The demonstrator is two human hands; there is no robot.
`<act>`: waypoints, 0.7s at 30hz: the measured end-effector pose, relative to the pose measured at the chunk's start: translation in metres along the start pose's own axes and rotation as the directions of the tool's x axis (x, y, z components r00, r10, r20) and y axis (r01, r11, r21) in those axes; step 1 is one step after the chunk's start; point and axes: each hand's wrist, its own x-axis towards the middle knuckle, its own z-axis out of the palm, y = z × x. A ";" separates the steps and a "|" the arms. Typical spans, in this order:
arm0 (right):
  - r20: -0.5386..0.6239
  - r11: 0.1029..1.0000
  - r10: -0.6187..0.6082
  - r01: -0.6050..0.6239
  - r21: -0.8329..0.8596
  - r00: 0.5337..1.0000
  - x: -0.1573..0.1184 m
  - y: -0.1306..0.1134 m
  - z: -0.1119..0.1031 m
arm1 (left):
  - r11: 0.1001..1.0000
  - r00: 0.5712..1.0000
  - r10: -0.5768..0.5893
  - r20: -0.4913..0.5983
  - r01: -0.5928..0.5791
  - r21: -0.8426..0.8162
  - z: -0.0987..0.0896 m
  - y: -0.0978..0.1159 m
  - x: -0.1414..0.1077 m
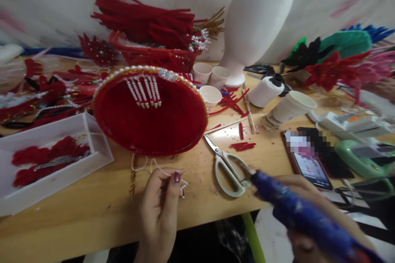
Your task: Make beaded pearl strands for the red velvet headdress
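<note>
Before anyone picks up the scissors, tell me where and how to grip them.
Best take the scissors by the left handle loop, coming from the near side. They lie flat, loops nearer and blades pointing away. The nozzle of the blue glue gun overlaps the other loop in this view, so that side is probably harder to reach.

The camera sits on the person's head. It looks forward and down across the wooden table (pixel 77 224), with the left hand (pixel 162 203) close by.
</note>
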 end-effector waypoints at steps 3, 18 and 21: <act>0.285 0.978 -0.210 0.201 0.062 0.935 0.009 -0.011 0.005 | 1.000 1.000 0.014 -0.015 -0.014 0.004 0.001 0.001 -0.002; 0.123 0.990 -0.139 0.134 0.050 0.983 -0.005 -0.014 0.048 | 0.975 0.978 0.206 0.035 -0.208 0.081 0.002 -0.005 -0.006; 0.174 0.987 -0.157 0.151 0.049 0.972 0.000 -0.011 0.042 | 0.976 0.979 0.201 0.038 -0.204 0.075 0.000 -0.007 -0.005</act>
